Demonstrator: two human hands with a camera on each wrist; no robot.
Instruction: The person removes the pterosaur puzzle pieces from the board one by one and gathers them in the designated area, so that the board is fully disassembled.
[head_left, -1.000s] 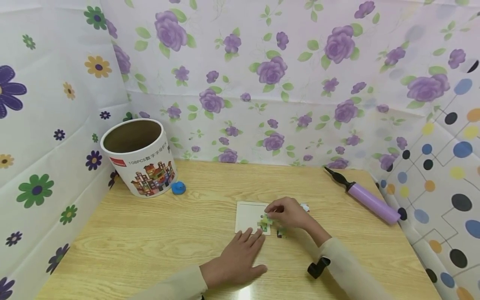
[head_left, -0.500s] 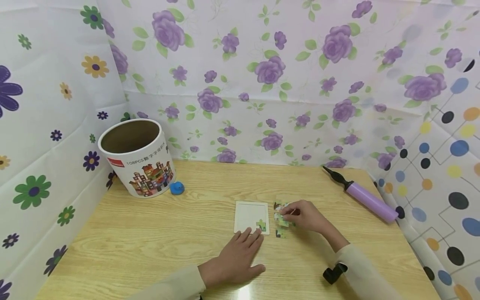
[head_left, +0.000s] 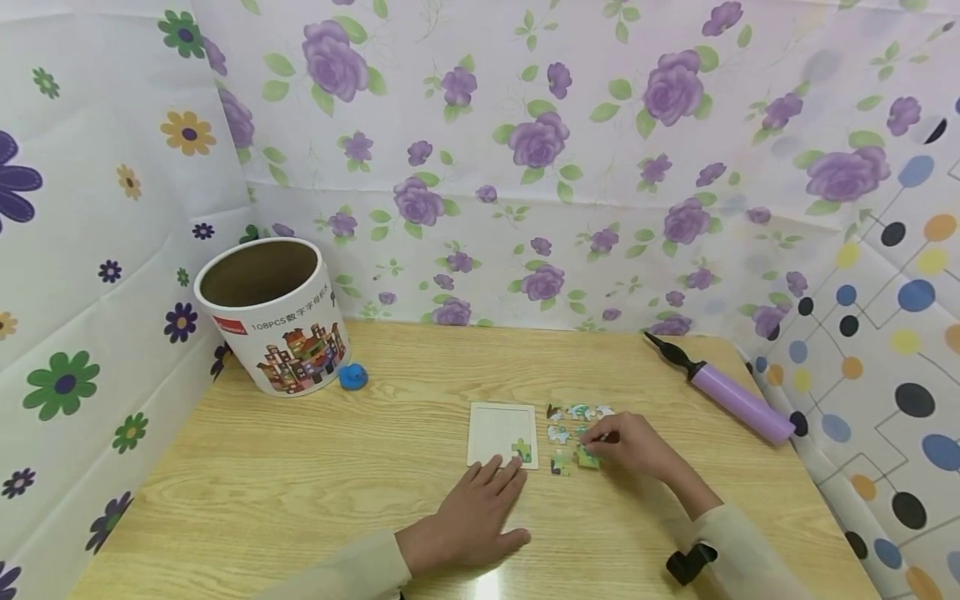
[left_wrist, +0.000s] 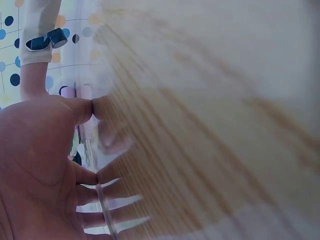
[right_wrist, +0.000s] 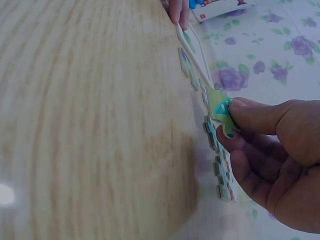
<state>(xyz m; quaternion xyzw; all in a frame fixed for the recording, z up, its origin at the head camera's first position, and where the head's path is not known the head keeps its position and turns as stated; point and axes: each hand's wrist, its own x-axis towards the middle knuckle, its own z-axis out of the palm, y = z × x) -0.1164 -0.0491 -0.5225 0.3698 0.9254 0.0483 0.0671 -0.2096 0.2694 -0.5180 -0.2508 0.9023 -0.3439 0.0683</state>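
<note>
Pinching one green puzzle piece (head_left: 587, 457) with right hand (head_left: 628, 444), just right of white puzzle tray (head_left: 495, 427) holding one fitted piece (head_left: 522, 451). Pressing left hand (head_left: 468, 521) flat, fingers straight, at tray's near edge. Lying nearby: about five loose pieces (head_left: 576, 412).

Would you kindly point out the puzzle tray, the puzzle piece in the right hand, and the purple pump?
puzzle tray (head_left: 497, 429), head view, on its bare white inside.
puzzle piece (right_wrist: 220, 108), right wrist view, on its green face.
purple pump (head_left: 738, 406), head view, on its barrel's middle.
</note>
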